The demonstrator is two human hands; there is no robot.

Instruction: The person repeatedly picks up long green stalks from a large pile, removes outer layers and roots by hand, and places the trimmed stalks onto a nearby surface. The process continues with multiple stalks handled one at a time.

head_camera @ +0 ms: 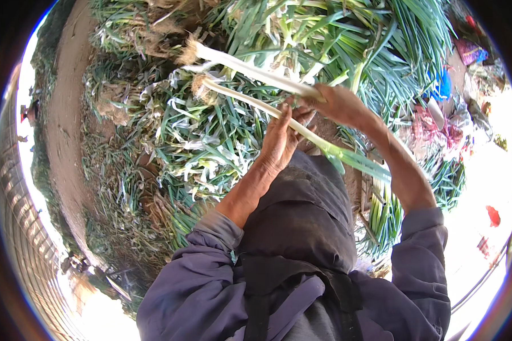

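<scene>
My left hand [281,136] grips a slim green onion or leek [247,99], its white stem lying across the fingers, roots to the upper left and green leaves trailing to the lower right. Just above, my right hand [335,102] is closed on a second, thicker white stalk [256,73] with brown fibrous roots [190,51] at its far end. The two stalks run nearly side by side. What the right palm covers is hidden. Under both hands lie cut leaves and peeled skins [196,145].
A large heap of long green stalks [392,51] lies ahead. Bundled stalks [384,217] stand beside my right knee near a wooden frame [364,192]. Rooted stalks [153,30] lie at the upper left. Pink netting [435,128] and a blue bag [441,85] are at right.
</scene>
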